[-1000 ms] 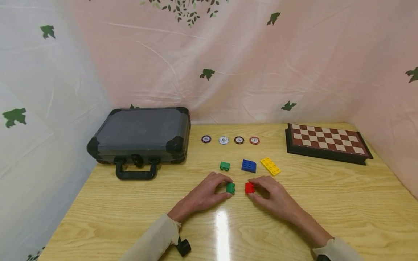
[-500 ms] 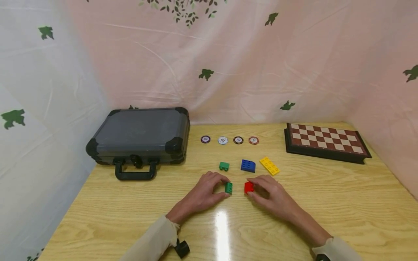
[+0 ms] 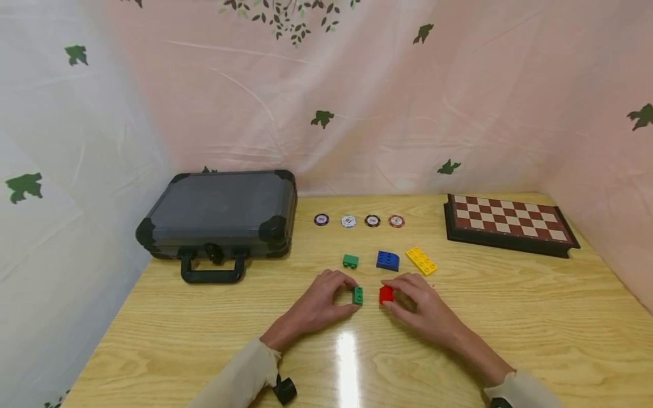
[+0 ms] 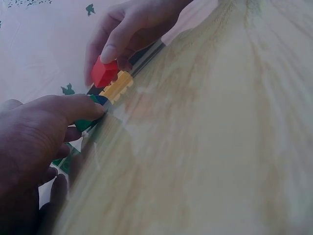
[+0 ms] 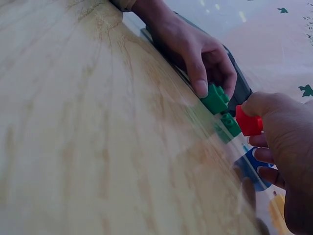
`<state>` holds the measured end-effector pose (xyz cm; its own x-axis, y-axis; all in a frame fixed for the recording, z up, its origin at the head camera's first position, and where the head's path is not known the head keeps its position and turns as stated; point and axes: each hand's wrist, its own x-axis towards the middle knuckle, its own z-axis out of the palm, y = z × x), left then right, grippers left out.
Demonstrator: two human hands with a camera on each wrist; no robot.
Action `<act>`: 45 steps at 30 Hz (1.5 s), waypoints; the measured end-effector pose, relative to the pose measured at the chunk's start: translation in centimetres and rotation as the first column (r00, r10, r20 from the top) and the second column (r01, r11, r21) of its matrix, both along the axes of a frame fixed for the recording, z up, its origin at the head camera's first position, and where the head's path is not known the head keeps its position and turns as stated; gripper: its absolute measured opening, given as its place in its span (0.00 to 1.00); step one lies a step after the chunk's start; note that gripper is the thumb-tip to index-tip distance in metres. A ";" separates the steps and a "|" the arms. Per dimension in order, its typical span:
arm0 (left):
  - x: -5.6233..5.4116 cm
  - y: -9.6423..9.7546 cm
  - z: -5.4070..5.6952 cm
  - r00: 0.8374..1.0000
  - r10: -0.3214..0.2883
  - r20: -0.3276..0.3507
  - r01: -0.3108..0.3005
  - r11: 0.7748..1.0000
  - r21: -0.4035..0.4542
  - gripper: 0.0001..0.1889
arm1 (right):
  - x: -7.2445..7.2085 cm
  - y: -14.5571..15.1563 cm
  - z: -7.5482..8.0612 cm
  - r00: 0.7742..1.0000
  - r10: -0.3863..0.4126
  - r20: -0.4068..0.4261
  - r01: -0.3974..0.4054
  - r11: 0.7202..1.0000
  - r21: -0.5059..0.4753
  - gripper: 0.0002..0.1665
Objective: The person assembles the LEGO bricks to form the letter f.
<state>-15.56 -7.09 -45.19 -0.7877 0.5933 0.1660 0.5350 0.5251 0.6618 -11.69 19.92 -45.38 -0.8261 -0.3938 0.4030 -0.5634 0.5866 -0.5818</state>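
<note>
My left hand (image 3: pixel 323 301) pinches a green toy brick (image 3: pixel 358 295) between thumb and fingers, its studs showing in the head view. Facing it across a small gap, my right hand (image 3: pixel 419 299) pinches a red toy brick (image 3: pixel 385 294). In the right wrist view the held green brick (image 5: pixel 215 99) has its studs turned toward the red brick (image 5: pixel 249 121). Just beyond the hands lie another green brick (image 3: pixel 350 260), a blue brick (image 3: pixel 388 260) with one rounded end, and a flat yellow brick (image 3: pixel 421 260).
Several poker chips (image 3: pixel 348 221) form a row farther back on the wooden table (image 3: pixel 204 351). A grey case (image 3: pixel 219 207) with a black handle stands at the back left. At the back right lies a chessboard box (image 3: pixel 510 222). Patterned cloth (image 3: pixel 377 79) hangs behind.
The held green brick has turned so its studs show more from above. My right hand has shifted slightly left and tilted the red brick. The loose bricks stay put.
</note>
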 end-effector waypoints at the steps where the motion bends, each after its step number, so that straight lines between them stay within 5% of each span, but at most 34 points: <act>1: 0.0 0.0 0.0 1.000 0.001 0.004 -0.001 1.000 0.001 0.17 | 0.0 -0.1 0.0 1.000 0.004 -0.008 -0.004 1.000 -0.002 0.22; 45: 0.0 0.6 -0.1 0.999 -0.014 -0.051 0.012 0.999 -0.041 0.17 | -0.9 -2.4 -0.2 0.993 0.091 -0.079 -0.096 0.994 -0.058 0.23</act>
